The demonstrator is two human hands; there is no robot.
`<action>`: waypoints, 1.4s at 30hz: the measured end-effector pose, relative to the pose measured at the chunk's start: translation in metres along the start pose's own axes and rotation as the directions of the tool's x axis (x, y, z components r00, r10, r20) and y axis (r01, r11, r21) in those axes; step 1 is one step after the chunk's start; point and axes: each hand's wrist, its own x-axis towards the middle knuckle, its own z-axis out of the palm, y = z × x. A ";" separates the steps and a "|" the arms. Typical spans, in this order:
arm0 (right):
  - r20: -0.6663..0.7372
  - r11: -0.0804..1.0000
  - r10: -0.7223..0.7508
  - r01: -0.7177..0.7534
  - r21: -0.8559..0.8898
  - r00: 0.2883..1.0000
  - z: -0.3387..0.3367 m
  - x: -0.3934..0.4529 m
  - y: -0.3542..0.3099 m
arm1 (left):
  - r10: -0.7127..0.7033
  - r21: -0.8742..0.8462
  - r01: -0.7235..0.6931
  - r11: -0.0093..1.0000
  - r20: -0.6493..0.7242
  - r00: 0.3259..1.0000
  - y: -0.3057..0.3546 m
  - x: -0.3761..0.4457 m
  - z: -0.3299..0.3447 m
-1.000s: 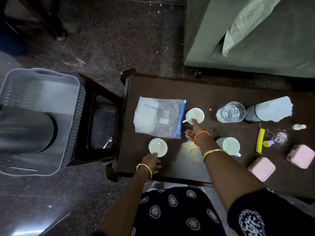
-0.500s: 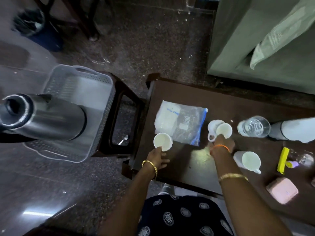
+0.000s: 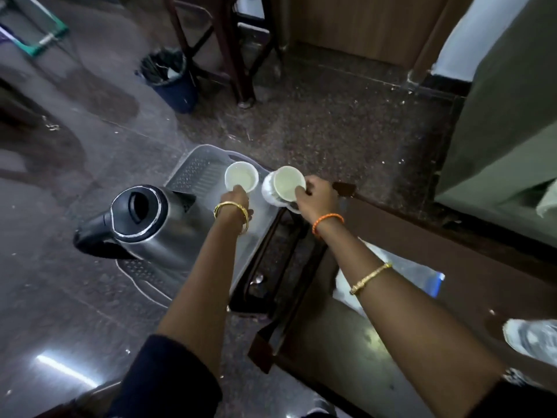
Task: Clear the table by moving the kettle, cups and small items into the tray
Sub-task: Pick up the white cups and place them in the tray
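I am looking down at my two bare arms reaching out over a pale plastic tray (image 3: 193,173) that sits on a dark stool beside the dark wooden table (image 3: 470,260). My left hand (image 3: 236,197) is closed on the near rim of a small white cup (image 3: 241,177), held over the far end of the tray. My right hand (image 3: 316,196) is closed on what look like two white cups (image 3: 284,184) pinched together, one partly behind the other, and they hang right at the tray's right edge, perhaps just outside it; I cannot tell exactly. The main risk, as I judge it, is that pinched pair: a grip on two rims at once is weak, and if I let go before they are fully over the tray floor, one could tip off the edge onto the stool frame or the stone floor and break. The two cups I carry in separate hands are just beside each other, so they could also knock together as I set them down. The steel kettle (image 3: 150,227) already stands in the near part of the tray, tall, shiny, with a black lid and handle, taking up much of the room, so the cups must fit into the space beyond it. The cups are plain white with pale, empty-looking insides. A clear plastic bag (image 3: 422,273) lies on the table, partly hidden by my right forearm.
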 end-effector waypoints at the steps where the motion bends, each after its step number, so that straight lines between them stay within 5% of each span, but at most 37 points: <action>1: 0.002 1.000 -0.020 0.020 -0.023 1.000 0.012 0.009 -0.006 | -0.023 0.039 0.023 0.999 -0.001 1.000 0.005 0.012 -0.002; 7: -0.056 0.968 -0.048 0.032 -0.250 0.997 0.066 0.032 -0.015 | -0.013 0.139 0.007 0.990 0.045 0.999 0.010 0.044 -0.005; 13: -0.149 0.867 -0.227 0.130 -0.482 0.962 0.099 0.024 -0.018 | -0.060 0.190 0.062 0.980 -0.016 0.998 0.012 0.062 -0.008; 23: -0.108 0.876 -0.081 0.020 -0.481 0.991 0.103 0.031 -0.004 | 0.121 0.394 -0.050 0.918 -0.157 0.980 0.013 0.062 -0.013; 28: -0.083 0.853 -0.093 0.037 -0.520 0.992 0.097 0.031 -0.009 | -0.010 0.472 0.009 0.881 -0.001 1.000 0.018 0.061 -0.013; 36: -0.096 0.847 -0.205 0.127 -0.517 0.974 0.085 0.019 -0.007 | -0.153 0.339 0.153 0.928 -0.027 0.988 0.021 0.050 -0.009; 39: -0.139 0.901 -0.221 0.147 -0.408 0.965 0.070 0.011 -0.004 | -0.070 0.267 0.100 0.958 -0.120 0.990 0.012 0.037 -0.004; 42: -0.235 0.957 -0.210 0.150 -0.249 0.949 0.045 0.000 0.007 | 0.225 0.364 -0.098 0.926 -0.327 0.918 0.000 -0.003 0.013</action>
